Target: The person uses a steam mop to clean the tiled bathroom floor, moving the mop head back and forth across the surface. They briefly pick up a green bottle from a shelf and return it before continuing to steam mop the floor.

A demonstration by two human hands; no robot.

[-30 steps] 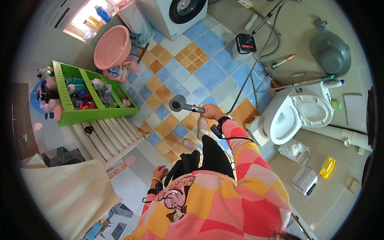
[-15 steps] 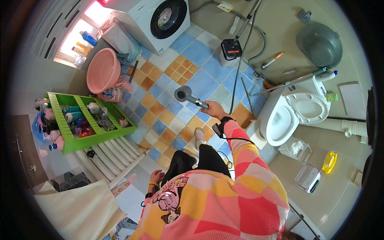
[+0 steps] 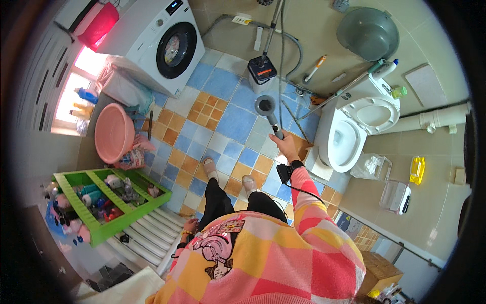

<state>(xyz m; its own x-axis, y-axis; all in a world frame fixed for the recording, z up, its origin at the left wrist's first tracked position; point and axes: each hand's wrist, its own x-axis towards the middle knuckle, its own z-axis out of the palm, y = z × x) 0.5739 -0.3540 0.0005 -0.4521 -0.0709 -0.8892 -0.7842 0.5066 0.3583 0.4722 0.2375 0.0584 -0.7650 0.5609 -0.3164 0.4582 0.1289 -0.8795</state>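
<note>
My right hand [image 3: 286, 146] grips the handle of a grey hair dryer [image 3: 272, 119], held out in front of me above the tiled floor. Its round head with a dark round opening points away from me. Around my right wrist is a black strap with a small device and a cable running up the sleeve. My left hand [image 3: 190, 226] hangs low beside my left thigh, near the white radiator [image 3: 149, 243]. Its fingers are loosely apart and I see nothing in them. Part of that hand is small and hard to make out.
A white toilet [image 3: 344, 144] with its lid up stands at the right. A bucket [image 3: 262, 76] with a mop is ahead. At the left are a washing machine [image 3: 147, 50], a pink basin [image 3: 115, 134] and a green rack [image 3: 96, 230] of bottles.
My view has turned left. The hair dryer now points more straight ahead instead of to the left, still in my right hand. My feet show farther apart, the left one farther forward.
</note>
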